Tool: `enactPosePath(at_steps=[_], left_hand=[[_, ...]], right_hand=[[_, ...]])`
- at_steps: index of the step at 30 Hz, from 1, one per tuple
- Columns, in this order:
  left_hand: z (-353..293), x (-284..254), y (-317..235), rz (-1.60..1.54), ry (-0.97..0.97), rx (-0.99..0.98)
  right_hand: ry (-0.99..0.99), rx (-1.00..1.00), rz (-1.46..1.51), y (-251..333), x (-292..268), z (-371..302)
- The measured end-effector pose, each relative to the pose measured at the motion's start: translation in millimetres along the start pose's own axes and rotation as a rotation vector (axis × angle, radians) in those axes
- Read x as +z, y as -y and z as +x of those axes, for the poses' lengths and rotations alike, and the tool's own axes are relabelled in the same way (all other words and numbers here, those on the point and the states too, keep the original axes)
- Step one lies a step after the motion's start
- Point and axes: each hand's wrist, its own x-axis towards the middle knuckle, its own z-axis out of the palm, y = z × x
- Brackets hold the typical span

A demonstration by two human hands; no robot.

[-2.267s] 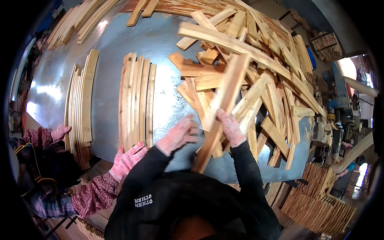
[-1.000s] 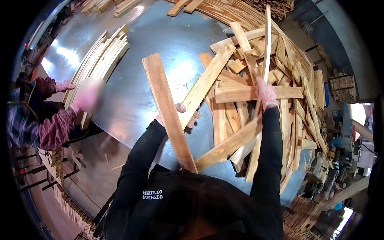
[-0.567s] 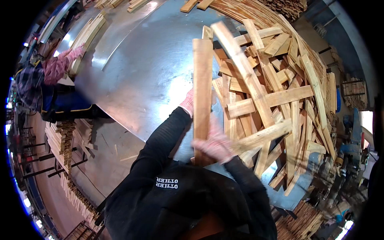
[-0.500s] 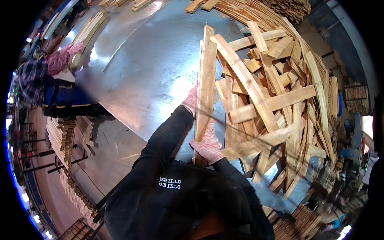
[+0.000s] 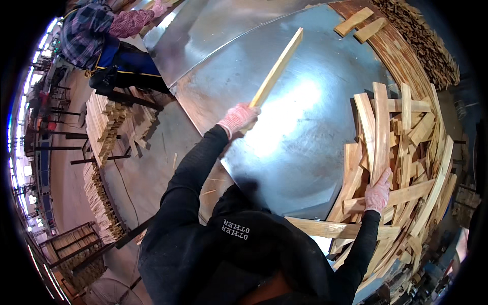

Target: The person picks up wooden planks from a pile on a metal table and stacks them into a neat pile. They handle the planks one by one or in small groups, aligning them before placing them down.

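My left hand [image 5: 238, 120], in a pinkish-white knit glove, is closed round the lower end of a narrow wooden strip [image 5: 278, 68]. The strip slants up and away to the right over the metal table [image 5: 290, 162], its thin edge showing. Out to the right, my right hand [image 5: 377, 194], gloved the same way, grips the near end of a wooden board [image 5: 380, 132]. That board lies over the heap of loose boards [image 5: 406, 190], pointing away from me. Part of my right fingers is hidden behind the wood.
Two short wooden pieces [image 5: 363, 24] lie near the table's far right edge, by a large stack of wood [image 5: 424, 46]. At the far left a co-worker [image 5: 109, 40] in a plaid sleeve handles wood. Stacked strips [image 5: 104, 122] stand left of the table.
Both hands were together on boards in front of me. Now they are apart: the left has moved left with one strip, the right has reached right onto another board. The view has turned.
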Motion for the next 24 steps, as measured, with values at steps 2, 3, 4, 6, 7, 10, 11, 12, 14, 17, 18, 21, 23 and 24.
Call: enactPosePath(at_steps=[2,3,4,6,7,10,11,12,14,17,18,21,23,24], left_hand=[[13.6,-46.1,9.8,0.66,-0.314,0.141],[23.3,-68.3,21.0,0.714,-0.361,0.188],[26.6,-86.0,20.6,0.792,-0.373,0.204],[34.8,-108.1,19.8,0.911,-0.266,0.141],[34.4,-114.4,23.8,0.934,-0.313,0.167],[19.6,-108.4,13.5,0.971,-0.553,0.503],[10.9,-102.8,4.8,0.855,-0.564,0.575],[5.7,-93.2,-1.2,0.74,-0.568,0.644],[-0.4,-55.8,-11.6,0.228,-0.243,0.647],[-15.3,8.5,-54.6,0.022,0.1,0.613],[-22.8,21.7,-71.2,0.051,0.176,0.628],[-17.0,75.0,-89.2,-0.398,0.781,0.566],[-25.0,83.7,-89.5,-0.458,0.877,0.309],[-25.3,87.2,-83.5,-0.399,0.861,0.2]], right_hand=[[0.179,0.167,0.039,35.3,-29.5,3.7],[0.166,0.141,0.095,38.8,-27.2,9.3],[0.162,0.12,0.15,36.9,-13.6,8.9],[0.037,0.071,0.33,64.3,-5.6,4.8],[-0.032,0.039,0.397,86.8,-9.4,3.6],[-0.3,-0.099,0.556,129.6,-29.7,2.5],[-0.292,-0.086,0.597,146.6,-53.2,0.6],[-0.242,-0.118,0.739,156.2,-69.4,0.6],[-0.139,-0.183,1.013,165.6,-90.8,-0.7],[0.355,-0.36,1.74,180.4,-109.8,-9.7],[0.515,-0.438,1.87,195.3,-117.3,-11.2],[0.77,-0.433,2.21,224.4,-114.7,-18.1],[0.66,-0.188,2.145,210.9,-58.2,-3.8],[0.604,-0.057,2.104,202.0,-30.2,2.1]])
